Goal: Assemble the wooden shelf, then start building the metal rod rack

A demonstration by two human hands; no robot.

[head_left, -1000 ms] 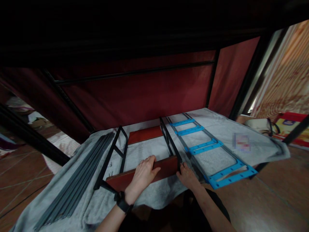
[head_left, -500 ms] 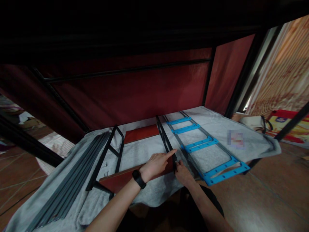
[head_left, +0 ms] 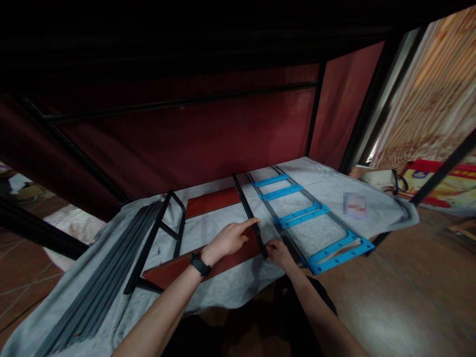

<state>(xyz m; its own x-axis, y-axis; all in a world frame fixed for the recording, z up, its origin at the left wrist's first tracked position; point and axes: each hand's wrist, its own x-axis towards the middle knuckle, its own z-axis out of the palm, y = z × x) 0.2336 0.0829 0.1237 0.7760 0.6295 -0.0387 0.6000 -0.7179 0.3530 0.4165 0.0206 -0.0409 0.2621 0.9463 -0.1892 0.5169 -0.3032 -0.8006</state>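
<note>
Basically, L hand (head_left: pixel 228 240) over nr red-brown board (head_left: pixel 232 260), index finger out straight, others curled in; fingertip at black R side frame (head_left: pixel 243 197), touching or just above, can't tell. Dark watch (head_left: pixel 201 265) on L wrist. R hand (head_left: pixel 278 252) just beside nr end of same frame, thumb & fingers bunched close tog.; pinching smth small or only touching, can't tell. Nr board spanning btwn R side frame & black L side frame (head_left: pixel 150 240). Farther back, btwn same frames, far red-brown board (head_left: pixel 213 202); fixed or loose, can't tell. All on gray cloth-covered counter (head_left: pixel 327 181). Tiny metal bits (head_left: pixel 158 251) by L side frame, too small to ID. To L, row of gray tubes (head_left: pixel 111 277) lying side by side. To R, gray rails w/ blue crosspieces (head_left: pixel 305 216), ladder-like, flat on cloth; past those, pixelated patch (head_left: pixel 355 205), unreadable. Behind, dark red panel (head_left: pixel 208 139) w/ black bars. Far R, white item (head_left: pixel 375 178) w/ black loop, red-&-yellow box (head_left: pixel 439 183), striped curtain (head_left: pixel 442 99), tiled floor (head_left: pixel 427 277).
</note>
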